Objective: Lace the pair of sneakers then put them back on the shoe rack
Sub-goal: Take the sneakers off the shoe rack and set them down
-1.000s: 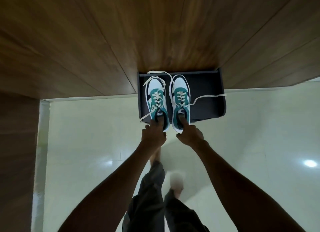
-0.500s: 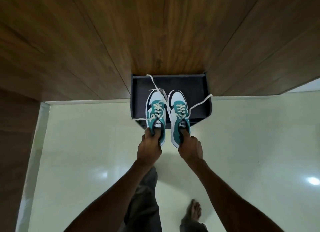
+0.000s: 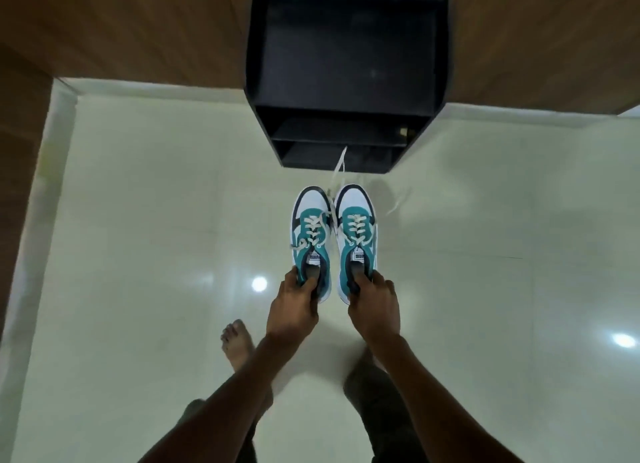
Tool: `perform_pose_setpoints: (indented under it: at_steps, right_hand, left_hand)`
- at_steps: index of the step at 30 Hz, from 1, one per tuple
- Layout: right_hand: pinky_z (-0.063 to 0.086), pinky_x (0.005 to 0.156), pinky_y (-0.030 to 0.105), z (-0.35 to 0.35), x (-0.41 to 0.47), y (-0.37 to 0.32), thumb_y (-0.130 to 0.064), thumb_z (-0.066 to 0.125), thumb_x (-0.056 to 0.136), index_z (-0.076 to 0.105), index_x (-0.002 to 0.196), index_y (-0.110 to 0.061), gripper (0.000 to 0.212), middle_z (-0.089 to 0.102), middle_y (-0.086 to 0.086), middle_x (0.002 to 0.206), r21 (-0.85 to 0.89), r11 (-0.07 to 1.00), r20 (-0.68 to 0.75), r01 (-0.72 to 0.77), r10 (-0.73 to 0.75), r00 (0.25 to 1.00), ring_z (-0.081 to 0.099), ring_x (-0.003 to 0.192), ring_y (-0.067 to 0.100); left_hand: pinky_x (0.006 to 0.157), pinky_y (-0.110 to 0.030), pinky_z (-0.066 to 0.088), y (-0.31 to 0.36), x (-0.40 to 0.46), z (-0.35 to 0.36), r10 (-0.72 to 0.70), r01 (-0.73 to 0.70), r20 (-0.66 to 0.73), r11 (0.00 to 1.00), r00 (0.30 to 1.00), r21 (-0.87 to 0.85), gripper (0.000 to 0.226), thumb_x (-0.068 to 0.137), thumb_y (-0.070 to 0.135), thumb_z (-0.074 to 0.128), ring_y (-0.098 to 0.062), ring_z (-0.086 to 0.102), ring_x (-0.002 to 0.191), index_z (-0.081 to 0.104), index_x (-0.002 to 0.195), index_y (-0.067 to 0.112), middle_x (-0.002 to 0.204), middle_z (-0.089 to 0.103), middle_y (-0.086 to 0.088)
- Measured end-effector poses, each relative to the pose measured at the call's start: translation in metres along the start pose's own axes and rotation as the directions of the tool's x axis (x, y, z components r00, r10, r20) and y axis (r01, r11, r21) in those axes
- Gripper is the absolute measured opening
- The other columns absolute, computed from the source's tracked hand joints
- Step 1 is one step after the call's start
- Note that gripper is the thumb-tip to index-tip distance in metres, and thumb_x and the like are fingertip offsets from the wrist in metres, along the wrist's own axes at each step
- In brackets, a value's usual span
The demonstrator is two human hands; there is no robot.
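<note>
You have the left sneaker (image 3: pixel 310 241) and the right sneaker (image 3: pixel 356 237) lifted off the floor (image 3: pixel 138 220), side by side and almost touching, toes pointing away from you toward the rack (image 3: pixel 346 47). Each is gripped at the heel collar, which reads as a carrying hold: it keeps the soles level and the toes leading. Both look threaded up the eyelets, but the laces (image 3: pixel 337 166) are untied; loose ends trail past the toes, one reaching in front of the rack's lower shelf edge, another drifting out to the right. Judging by that, the lacing is not finished, so the pair may be coming away to be worked on rather than going in. Your left hand (image 3: pixel 294 307) is clenched on the left heel, fingers (image 3: pixel 308 279) hooked down inside the opening. Your right hand (image 3: pixel 374 307) grasps the right heel the same way. Both arms reach forward and down, nearly straight, wrists a little bent, converging toward the middle. The rack stands against the wood wall (image 3: pixel 121 30), its top shelf dark and bare, near the pair but apart from it. Your bare foot (image 3: pixel 237 341) is planted on the floor to the left, below the hands.
</note>
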State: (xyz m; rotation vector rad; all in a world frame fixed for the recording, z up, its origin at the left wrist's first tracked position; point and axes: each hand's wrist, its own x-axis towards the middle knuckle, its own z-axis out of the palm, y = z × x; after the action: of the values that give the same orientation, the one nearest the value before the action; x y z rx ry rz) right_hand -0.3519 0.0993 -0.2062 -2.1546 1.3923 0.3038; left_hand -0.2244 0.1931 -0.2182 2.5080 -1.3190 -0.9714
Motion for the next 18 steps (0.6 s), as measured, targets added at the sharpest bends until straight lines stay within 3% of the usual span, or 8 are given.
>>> perform_pose_setpoints:
  at_steps: [5,11,14,16,18]
  right_hand:
    - [0.057,0.085,0.044,0.137,0.076,0.025,-0.006,0.063,0.083,0.045,0.148,-0.021,0.069,0.063,0.021,0.126,-0.013,0.999,-0.017,0.036,-0.036,0.999,0.063,0.099,0.043]
    - [0.058,0.087,0.044,0.292,0.185,0.068,-0.004,0.078,0.076,0.062,0.136,-0.013,0.063,0.058,0.022,0.124,0.108,0.99,-0.297,0.092,-0.056,0.953,0.066,0.099,0.042]
    - [0.058,0.086,0.042,0.346,0.226,0.088,-0.008,0.079,0.074,0.067,0.126,-0.01,0.054,0.058,0.022,0.126,0.148,0.98,-0.459,0.13,-0.048,0.887,0.064,0.101,0.041]
    - [0.054,0.085,0.038,0.365,0.241,0.092,-0.016,0.076,0.077,0.066,0.128,-0.012,0.052,0.056,0.021,0.127,0.124,0.979,-0.589,0.164,-0.061,0.806,0.056,0.108,0.037]
    - [0.053,0.089,0.04,0.378,0.252,0.089,-0.021,0.072,0.079,0.064,0.131,-0.014,0.053,0.053,0.021,0.129,0.127,0.97,-0.697,0.205,-0.06,0.715,0.048,0.116,0.035]
  left_hand:
    - [0.093,-0.046,0.058,-0.087,0.076,0.091,0.038,-0.036,-0.052,0.999,0.998,0.031,0.051,0.091,0.017,0.068,-0.04,0.06,0.118,0.054,0.14,0.014,0.14,0.055,-0.022]
    - [0.083,-0.048,0.061,-0.173,0.197,0.221,0.119,-0.132,-0.189,0.99,0.975,-0.057,0.048,0.081,0.01,0.073,-0.042,0.065,0.105,0.062,0.128,0.011,0.125,0.061,-0.024]
    - [0.089,-0.046,0.057,-0.2,0.244,0.275,0.203,-0.242,-0.34,0.967,0.918,-0.078,0.042,0.083,0.013,0.072,-0.04,0.061,0.109,0.062,0.124,0.011,0.13,0.059,-0.023]
    - [0.096,-0.038,0.051,-0.209,0.263,0.295,0.286,-0.357,-0.486,0.932,0.826,-0.059,0.039,0.086,0.02,0.073,-0.036,0.055,0.116,0.065,0.123,0.012,0.135,0.056,-0.021]
    - [0.094,-0.033,0.049,-0.212,0.275,0.298,0.327,-0.436,-0.569,0.898,0.754,-0.061,0.049,0.085,0.026,0.074,-0.031,0.052,0.119,0.062,0.131,0.016,0.135,0.052,-0.018]
